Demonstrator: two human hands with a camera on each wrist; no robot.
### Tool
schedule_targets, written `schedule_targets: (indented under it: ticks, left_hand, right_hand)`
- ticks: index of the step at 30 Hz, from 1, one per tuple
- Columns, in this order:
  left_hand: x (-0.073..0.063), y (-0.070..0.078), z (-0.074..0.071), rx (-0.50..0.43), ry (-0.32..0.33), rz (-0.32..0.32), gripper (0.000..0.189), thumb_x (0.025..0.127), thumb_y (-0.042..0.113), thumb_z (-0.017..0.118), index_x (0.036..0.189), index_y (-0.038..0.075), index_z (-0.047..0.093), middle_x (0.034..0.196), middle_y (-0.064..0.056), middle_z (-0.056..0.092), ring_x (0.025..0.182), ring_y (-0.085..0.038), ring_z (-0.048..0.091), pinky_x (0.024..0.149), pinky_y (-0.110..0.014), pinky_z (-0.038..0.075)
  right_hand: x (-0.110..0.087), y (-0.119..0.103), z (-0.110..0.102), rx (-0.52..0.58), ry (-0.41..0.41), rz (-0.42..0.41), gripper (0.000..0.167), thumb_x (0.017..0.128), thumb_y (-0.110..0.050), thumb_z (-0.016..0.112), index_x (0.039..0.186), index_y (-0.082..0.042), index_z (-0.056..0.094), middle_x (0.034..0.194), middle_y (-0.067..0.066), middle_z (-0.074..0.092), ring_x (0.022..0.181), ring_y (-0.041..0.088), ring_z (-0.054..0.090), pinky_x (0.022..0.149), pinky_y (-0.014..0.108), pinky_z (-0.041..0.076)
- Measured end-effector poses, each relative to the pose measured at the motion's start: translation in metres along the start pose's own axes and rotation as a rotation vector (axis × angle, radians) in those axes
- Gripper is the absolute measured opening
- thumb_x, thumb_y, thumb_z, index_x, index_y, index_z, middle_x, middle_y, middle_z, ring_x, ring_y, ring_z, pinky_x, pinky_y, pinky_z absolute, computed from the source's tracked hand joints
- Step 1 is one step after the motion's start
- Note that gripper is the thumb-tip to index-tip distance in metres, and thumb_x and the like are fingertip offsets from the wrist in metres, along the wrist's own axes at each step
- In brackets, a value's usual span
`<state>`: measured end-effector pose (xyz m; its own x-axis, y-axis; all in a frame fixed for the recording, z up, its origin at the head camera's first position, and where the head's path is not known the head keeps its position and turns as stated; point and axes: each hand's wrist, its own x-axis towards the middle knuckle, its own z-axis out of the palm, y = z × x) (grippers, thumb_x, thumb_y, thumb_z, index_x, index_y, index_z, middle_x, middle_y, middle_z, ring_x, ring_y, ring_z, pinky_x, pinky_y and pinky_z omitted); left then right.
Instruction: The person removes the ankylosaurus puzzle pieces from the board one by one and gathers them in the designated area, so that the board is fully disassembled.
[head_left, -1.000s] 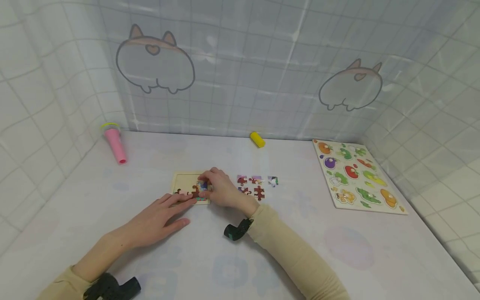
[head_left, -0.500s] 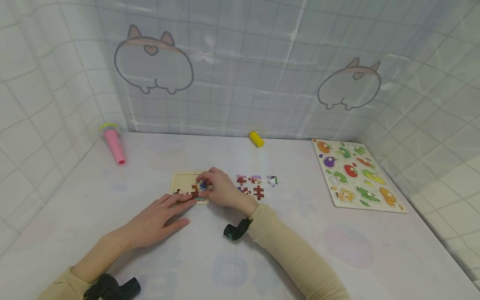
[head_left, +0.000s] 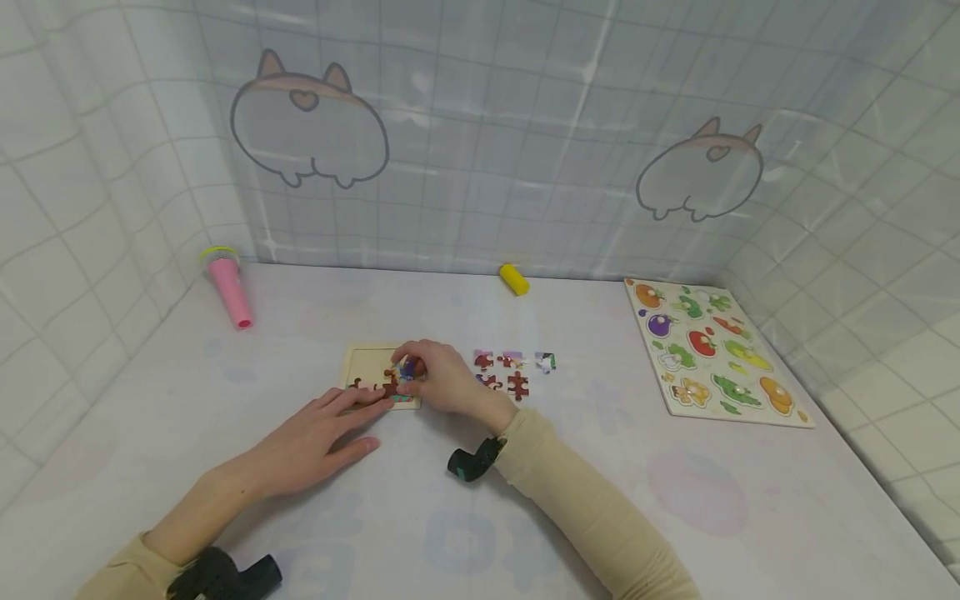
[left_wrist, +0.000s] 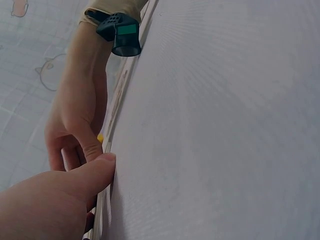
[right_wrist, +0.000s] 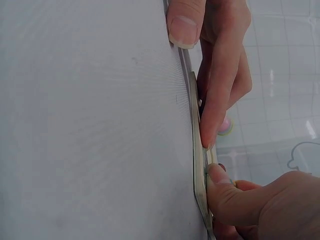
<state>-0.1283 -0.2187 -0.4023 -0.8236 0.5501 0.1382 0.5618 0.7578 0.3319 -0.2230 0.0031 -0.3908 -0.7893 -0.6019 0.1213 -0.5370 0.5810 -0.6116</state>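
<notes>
A shallow wooden jigsaw tray (head_left: pixel 367 358) lies on the table, partly filled with pieces along its lower and right side. My right hand (head_left: pixel 453 383) reaches over its right part, thumb and fingers bent around a blue jigsaw piece (head_left: pixel 406 367) that they mostly cover. My left hand (head_left: pixel 303 446) lies with its fingers extended, the tips resting on the tray's lower edge and the pieces there. From the right wrist, the tray's edge (right_wrist: pixel 196 145) shows side-on, with the left fingertips on it and the right thumb (right_wrist: pixel 220 182) close by.
Several loose jigsaw pieces (head_left: pixel 517 385) lie right of the tray. Farther right is a vegetable peg board (head_left: pixel 712 354). A yellow cylinder (head_left: pixel 514 279) sits near the back wall, and a pink toy microphone (head_left: pixel 232 290) at the back left.
The right hand's fingers have shifted slightly over the piece at the tray's right side. The left hand stays in place, and the loose pieces have not moved.
</notes>
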Motion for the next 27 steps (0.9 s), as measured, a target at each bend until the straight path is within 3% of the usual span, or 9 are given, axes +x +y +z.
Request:
schedule_targets:
  ticks: [16, 27]
  left_hand:
    - [-0.0001, 0.0001, -0.0004, 0.003, -0.015, -0.026, 0.052, 0.101, 0.047, 0.054, 0.149, 0.027, 0.050, 0.143, -0.002, 0.050, 0.141, -0.037, 0.039, 0.113, -0.061, 0.033]
    - [0.0004, 0.0002, 0.0016, 0.005, -0.012, -0.015, 0.053, 0.100, 0.047, 0.056, 0.149, 0.026, 0.049, 0.145, -0.002, 0.050, 0.140, -0.035, 0.040, 0.114, -0.059, 0.032]
  right_hand:
    - [0.0009, 0.0005, 0.0023, 0.010, 0.027, -0.023, 0.034, 0.088, -0.013, 0.078, 0.119, -0.015, 0.065, 0.096, 0.000, 0.066, 0.080, 0.011, 0.053, 0.069, 0.019, 0.043]
    - [-0.0009, 0.0016, 0.0030, -0.008, 0.083, -0.071, 0.024, 0.094, -0.006, 0.069, 0.116, -0.013, 0.067, 0.101, 0.003, 0.070, 0.082, 0.010, 0.058, 0.073, 0.017, 0.046]
